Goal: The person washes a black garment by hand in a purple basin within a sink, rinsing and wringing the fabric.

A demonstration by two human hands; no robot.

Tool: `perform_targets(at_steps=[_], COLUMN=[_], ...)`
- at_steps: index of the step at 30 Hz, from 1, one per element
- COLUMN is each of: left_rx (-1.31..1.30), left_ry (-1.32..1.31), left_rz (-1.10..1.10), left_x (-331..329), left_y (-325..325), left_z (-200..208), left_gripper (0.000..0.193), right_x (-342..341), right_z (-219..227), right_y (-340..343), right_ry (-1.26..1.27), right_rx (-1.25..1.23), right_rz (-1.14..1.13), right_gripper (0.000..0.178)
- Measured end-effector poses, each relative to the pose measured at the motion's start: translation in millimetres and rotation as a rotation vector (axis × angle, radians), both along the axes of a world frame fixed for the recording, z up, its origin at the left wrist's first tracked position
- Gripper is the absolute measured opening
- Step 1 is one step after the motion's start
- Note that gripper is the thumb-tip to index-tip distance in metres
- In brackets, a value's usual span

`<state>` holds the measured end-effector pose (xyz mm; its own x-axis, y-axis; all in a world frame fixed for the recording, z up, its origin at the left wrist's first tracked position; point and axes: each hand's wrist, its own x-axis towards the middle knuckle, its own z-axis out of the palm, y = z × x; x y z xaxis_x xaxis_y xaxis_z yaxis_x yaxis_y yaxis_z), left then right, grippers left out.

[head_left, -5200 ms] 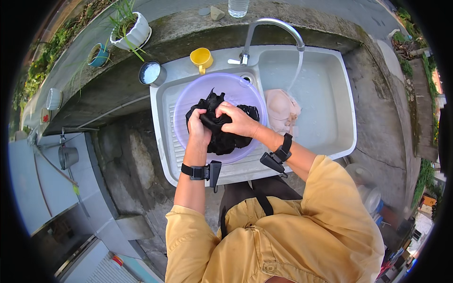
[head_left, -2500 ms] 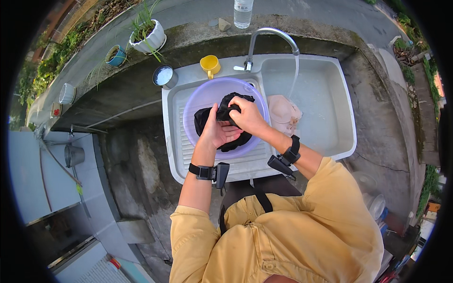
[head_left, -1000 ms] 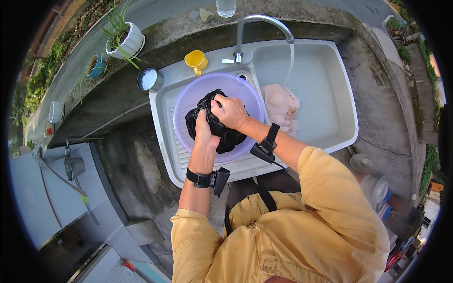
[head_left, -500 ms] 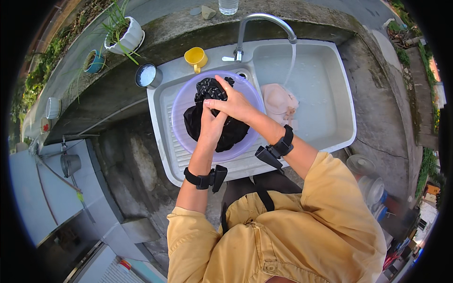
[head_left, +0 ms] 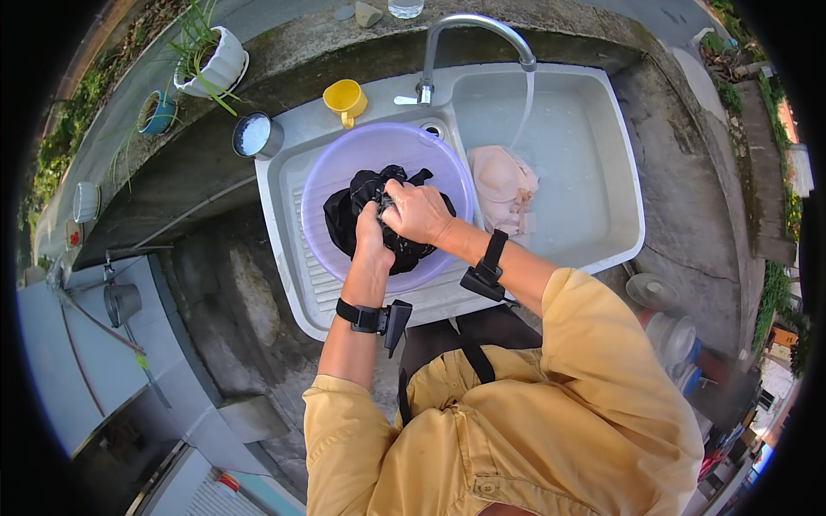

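Note:
A bundle of wet black cloth (head_left: pixel 341 222) lies in a round lilac basin (head_left: pixel 344 159); its garment type cannot be made out. My left hand (head_left: pixel 371 234) grips the cloth from the near left side, thumb pointing up. Next to it, my right hand (head_left: pixel 419 211) is closed over the upper right of the same cloth, fingers curled into its folds. White suds speckle the fabric between my hands. The basin stands on the ribbed drainboard (head_left: pixel 303 206) of a grey sink.
Water runs from a curved faucet (head_left: pixel 476 21) into the right sink bowl (head_left: pixel 594 172), where a pale pink bra (head_left: pixel 501 182) lies. Behind the basin stand a yellow cup (head_left: pixel 345 100) and a dark metal cup of white powder (head_left: pixel 256 135). Potted plants (head_left: pixel 212 64) line the ledge.
Both hands have pressed down and nearer with the cloth's raised top. My right fingers, stretched out before, are now curled into it. The whole view has shifted slightly.

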<state>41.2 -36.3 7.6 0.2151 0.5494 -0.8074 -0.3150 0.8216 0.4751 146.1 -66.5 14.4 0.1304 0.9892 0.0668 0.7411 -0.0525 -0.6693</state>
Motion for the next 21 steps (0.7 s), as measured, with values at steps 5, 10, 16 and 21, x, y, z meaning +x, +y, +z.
perform_targets(at_steps=[5,10,16,21], left_rx=[0.213,0.558,0.153,-0.056], left_ry=[-0.053,0.133,-0.131,-0.26], left_rz=[0.072,-0.112,-0.276,-0.154], left_x=[-24.9,-24.9,-37.3,-53.0], left_y=[20.5,19.6,-5.6,22.0], left_z=[1.9,28.6,13.7,-12.7], left_gripper=[0.023,0.019,0.057,0.039], right_x=[-11.5,10.6,18.2,-28.8], right_z=[35.8,47.7,7.4,21.2], right_y=[17.6,40.9,33.4,-1.7], right_ry=[0.096,0.424,0.194,0.036], right_rx=[0.122,-0.347,-0.503,-0.023], right_rz=[0.166,0.117,0.021,0.389], right_gripper=[0.029,0.058,0.05,0.019])
